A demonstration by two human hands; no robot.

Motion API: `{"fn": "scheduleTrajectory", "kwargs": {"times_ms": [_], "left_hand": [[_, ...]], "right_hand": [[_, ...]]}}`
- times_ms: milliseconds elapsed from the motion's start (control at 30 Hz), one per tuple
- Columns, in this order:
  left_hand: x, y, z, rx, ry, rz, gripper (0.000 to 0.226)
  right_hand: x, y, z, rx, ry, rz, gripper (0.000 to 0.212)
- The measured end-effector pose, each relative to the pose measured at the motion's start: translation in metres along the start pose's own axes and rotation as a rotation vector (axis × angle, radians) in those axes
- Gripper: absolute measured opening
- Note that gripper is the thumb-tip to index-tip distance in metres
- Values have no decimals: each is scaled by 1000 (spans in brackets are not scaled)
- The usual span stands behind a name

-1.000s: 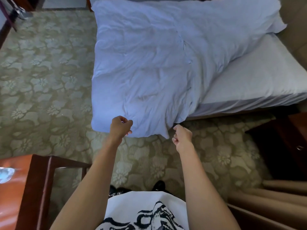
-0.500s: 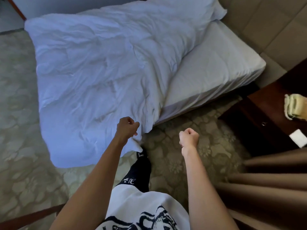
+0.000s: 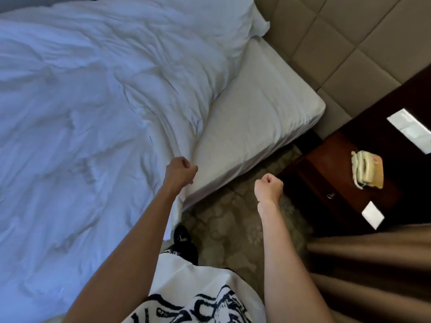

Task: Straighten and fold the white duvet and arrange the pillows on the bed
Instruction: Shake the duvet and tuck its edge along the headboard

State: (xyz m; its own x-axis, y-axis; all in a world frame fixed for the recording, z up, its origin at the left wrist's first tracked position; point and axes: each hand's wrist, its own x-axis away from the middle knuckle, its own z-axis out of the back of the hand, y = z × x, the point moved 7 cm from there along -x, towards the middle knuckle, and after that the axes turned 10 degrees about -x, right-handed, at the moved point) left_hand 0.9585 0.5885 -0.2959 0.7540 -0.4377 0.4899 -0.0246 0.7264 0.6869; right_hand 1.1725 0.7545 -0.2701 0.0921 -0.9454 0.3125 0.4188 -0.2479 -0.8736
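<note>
At three o'clock we see a cream telephone (image 3: 368, 169) on a dark wooden nightstand (image 3: 335, 183), a white card (image 3: 372, 214) near it; brown curtains (image 3: 373, 271) hang at five.

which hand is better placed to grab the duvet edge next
Left. The left hand sits curled right at the rumpled white duvet edge, while the right hand hangs fisted over the patterned carpet, apart from the bedding.

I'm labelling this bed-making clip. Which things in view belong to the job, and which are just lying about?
Job:
- rumpled white duvet, hanging over the bed's edge
- bare white mattress
- left hand, fingers curled at the duvet's edge
- right hand, a fist holding nothing

Lying about:
- cream corded telephone
- dark wooden nightstand
- white card
- brown curtain
</note>
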Motion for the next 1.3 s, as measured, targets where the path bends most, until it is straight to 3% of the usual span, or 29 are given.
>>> {"fn": "scheduleTrajectory", "kwargs": {"times_ms": [167, 367, 700, 800, 867, 967, 1200, 1300], "left_hand": [[-68, 28, 47, 84, 54, 38, 19], [-128, -3, 85, 194, 145, 208, 14], [-209, -41, 117, 241, 306, 505, 10], [-257, -37, 117, 162, 323, 532, 15], [-295, -38, 115, 57, 349, 541, 19], [-363, -51, 95, 27, 290, 536, 45], [-433, -122, 50, 527, 273, 860, 114], [-442, -109, 44, 746, 289, 779, 89]], "right_hand": [[-43, -50, -80, 20, -129, 66, 41], [-85, -73, -187, 198, -308, 43, 37], [-152, -104, -391, 500, -787, 110, 32], [-180, -105, -451, 581, -915, 108, 23], [-193, -102, -493, 678, -1040, 145, 7], [-214, -84, -548, 740, -1225, 116, 26], [-250, -28, -589, 479, -1232, -174, 57], [-252, -14, -577, 403, -1260, -243, 49]]}}
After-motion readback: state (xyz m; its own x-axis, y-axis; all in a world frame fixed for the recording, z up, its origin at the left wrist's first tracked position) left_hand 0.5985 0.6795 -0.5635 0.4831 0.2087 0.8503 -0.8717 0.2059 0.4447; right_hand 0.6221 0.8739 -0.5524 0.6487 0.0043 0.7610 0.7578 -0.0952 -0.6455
